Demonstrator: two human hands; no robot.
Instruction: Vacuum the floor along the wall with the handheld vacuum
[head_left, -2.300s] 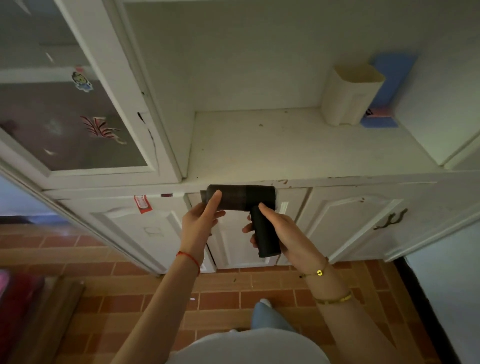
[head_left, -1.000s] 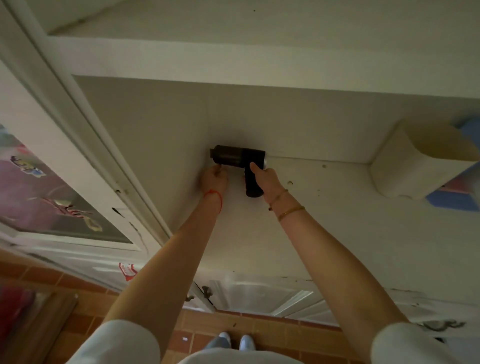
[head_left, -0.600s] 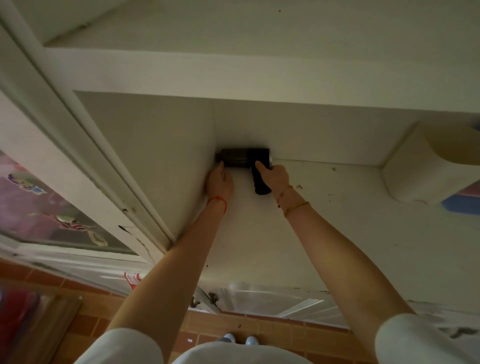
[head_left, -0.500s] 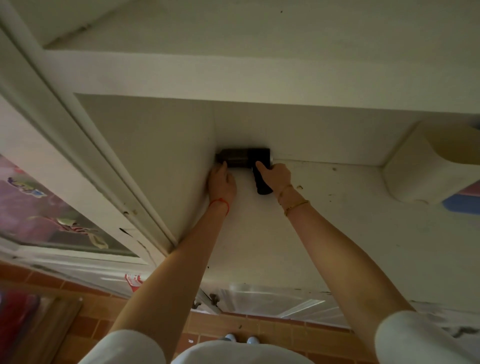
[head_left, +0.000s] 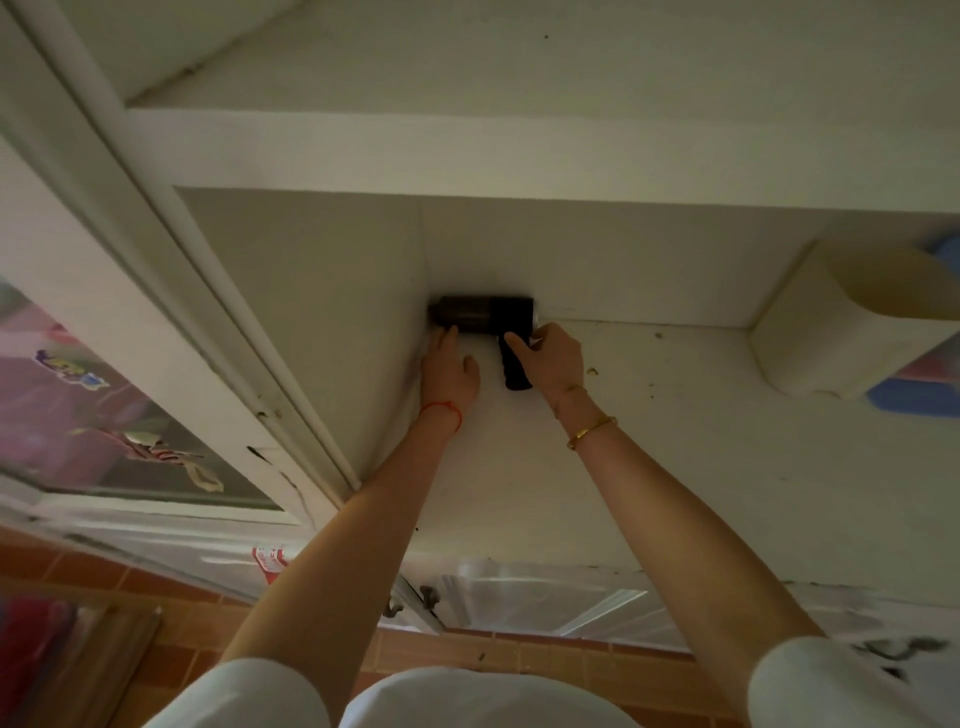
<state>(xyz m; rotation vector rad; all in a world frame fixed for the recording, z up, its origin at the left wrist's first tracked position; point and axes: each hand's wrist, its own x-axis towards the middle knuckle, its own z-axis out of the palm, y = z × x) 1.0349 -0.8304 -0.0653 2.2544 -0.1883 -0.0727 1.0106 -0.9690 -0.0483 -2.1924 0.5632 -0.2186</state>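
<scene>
Two hands: I see both of them reaching deep into a white cabinet recess, at its back left corner.
Glass door (head_left: 104, 415): far left in my view, a white-framed pane with stickers on it, blurred.
Floor (head_left: 519, 660): terracotta tiles along the bottom edge, below the cabinet front.
Side panel (head_left: 322, 322): the recess's left wall; it meets the back wall right where the vacuum's nose ends.
Left hand (head_left: 451, 371): I see it lying palm down on the shelf against the side panel, fingers straight and close together, the fingertips (head_left: 448, 335) touching the underside of the vacuum's barrel. A red string sits at the wrist.
Handheld vacuum (head_left: 480, 314): dark, barrel lying horizontally along the back wall on the shelf, its nose pushed into the left corner, its grip pointing toward me.
Right hand (head_left: 550, 358): fingers curled round the vacuum's grip, forefinger stretched up to where grip meets barrel. Gold bracelets at the wrist.
Shelf (head_left: 675, 467): white, speckled with dark specks and a small crumb just right of the right hand.
Cream container (head_left: 841, 322): at the far right against the back wall, well apart from the vacuum, with something blue (head_left: 914, 400) behind it.
</scene>
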